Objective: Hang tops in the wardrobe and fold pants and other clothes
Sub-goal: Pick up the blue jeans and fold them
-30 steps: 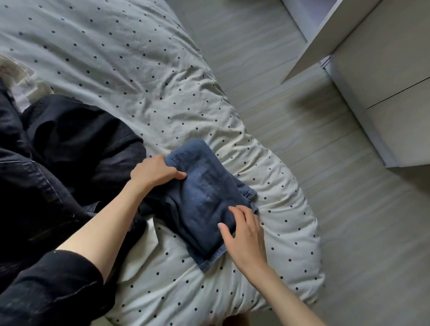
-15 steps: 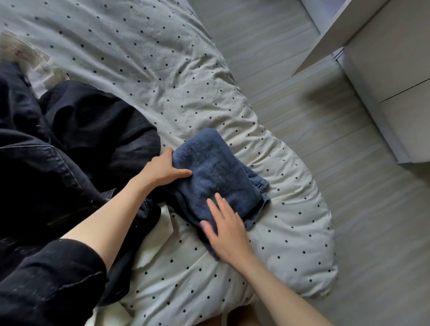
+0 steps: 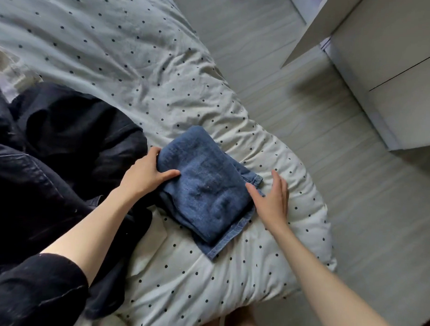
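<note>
Gripping the folded denim pants [image 3: 205,187] at their 9 o'clock edge, left hand [image 3: 144,174] pinches while right hand [image 3: 271,199] lies flat, fingers spread, at 3 o'clock on the bed [image 3: 139,61]; cloth judged soft, moderately heavy, best lifted from both side edges.

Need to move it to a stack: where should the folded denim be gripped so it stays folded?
Probably by its two long sides, lifted flat: the left hand already grips one edge of the folded denim, and the right hand is by the loose hem side.
</note>
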